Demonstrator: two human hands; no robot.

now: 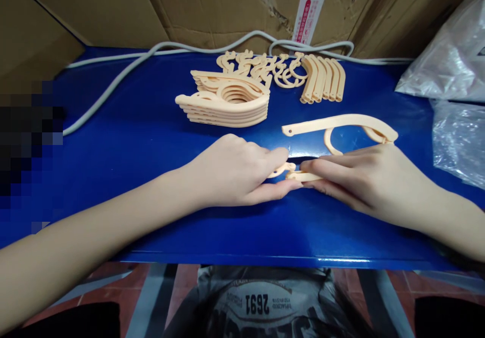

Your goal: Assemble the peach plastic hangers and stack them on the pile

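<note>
A peach plastic hanger piece [341,124] with a curved arm and a hook lies on the blue table [144,126] in front of me. My right hand [364,181] is closed on its near end. My left hand [238,174] pinches a small peach hook part [282,169] against that same end, fingertips of both hands meeting at the middle.
A stack of nested peach hanger arms [227,100] sits behind my hands, with small hook parts [261,65] and a row of curved pieces [324,78] further back. A white cable [113,80] runs along the rear. Clear plastic bags [450,60] lie at right, cardboard boxes [212,4] behind.
</note>
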